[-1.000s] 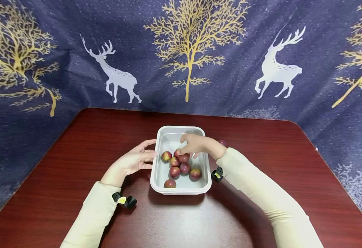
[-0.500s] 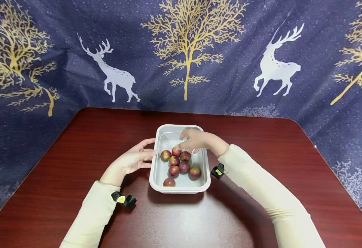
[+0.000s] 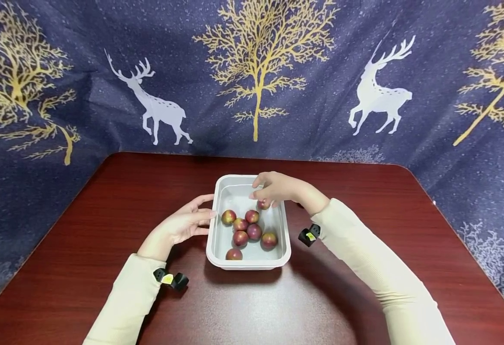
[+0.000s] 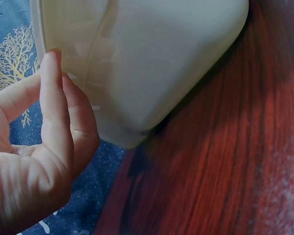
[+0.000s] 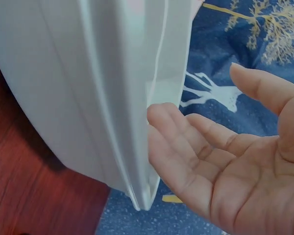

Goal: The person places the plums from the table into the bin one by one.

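A white plastic tub stands on the table, holding several red-and-yellow plums. My left hand touches the tub's left side. In the left wrist view, the left hand's extended fingers meet the rim and outer wall. Over the tub's back right part is my right hand, with one plum partly hidden below its fingers. From the right wrist, the right hand shows a bare palm, loosely bent fingers beside the rim, and the thumb apart.
The tub rests on a dark red wooden table. A blue cloth with trees and deer hangs behind it. Something small and dark shows beside the right wrist, mostly hidden.
My right hand has moved right and back from above the plums. Plums near it have shifted, and one now lies apart from the cluster. The left hand stays at the tub.
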`<state>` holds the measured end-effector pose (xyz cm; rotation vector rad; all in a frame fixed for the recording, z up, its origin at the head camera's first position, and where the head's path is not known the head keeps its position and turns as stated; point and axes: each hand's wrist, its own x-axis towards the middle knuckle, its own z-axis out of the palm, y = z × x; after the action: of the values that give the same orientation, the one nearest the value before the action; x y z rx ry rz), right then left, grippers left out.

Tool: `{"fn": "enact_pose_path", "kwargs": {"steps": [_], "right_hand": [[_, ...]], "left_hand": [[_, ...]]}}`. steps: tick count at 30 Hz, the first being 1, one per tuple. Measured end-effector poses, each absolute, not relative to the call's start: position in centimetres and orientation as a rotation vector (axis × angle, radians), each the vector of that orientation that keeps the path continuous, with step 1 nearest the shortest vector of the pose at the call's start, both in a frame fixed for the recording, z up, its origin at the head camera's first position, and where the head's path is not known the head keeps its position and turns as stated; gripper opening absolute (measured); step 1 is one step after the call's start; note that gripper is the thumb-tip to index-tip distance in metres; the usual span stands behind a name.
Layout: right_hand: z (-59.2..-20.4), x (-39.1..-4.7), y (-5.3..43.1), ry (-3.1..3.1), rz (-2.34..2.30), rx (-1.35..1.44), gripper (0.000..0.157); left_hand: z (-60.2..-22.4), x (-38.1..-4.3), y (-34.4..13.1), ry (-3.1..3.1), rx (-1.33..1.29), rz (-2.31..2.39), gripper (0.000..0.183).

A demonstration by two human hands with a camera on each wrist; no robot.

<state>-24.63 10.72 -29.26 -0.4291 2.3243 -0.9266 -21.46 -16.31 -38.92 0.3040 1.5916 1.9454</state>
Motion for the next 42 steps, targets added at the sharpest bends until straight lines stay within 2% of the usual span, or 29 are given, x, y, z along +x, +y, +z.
{"fn": "enact_pose_path", "kwargs": {"steps": [13, 28, 42], "right_hand": [[-28.7, -24.6, 13.3, 2.276, -1.121, -0.406, 0.041], [-28.7, -25.2, 17.1, 2.382, -1.131, -0.292, 0.043], [-30.2, -26.0, 19.7, 2.493, -1.072, -0.176, 0.049]], "left_hand": [[-39.1, -21.5, -16.4, 1.573, 0.281, 1.951, 0.062], [-39.2, -21.5, -16.5, 1.578, 0.298, 1.953, 0.063], [-38.9, -21.3, -16.2, 1.558, 0.291, 1.968, 0.064]]}}
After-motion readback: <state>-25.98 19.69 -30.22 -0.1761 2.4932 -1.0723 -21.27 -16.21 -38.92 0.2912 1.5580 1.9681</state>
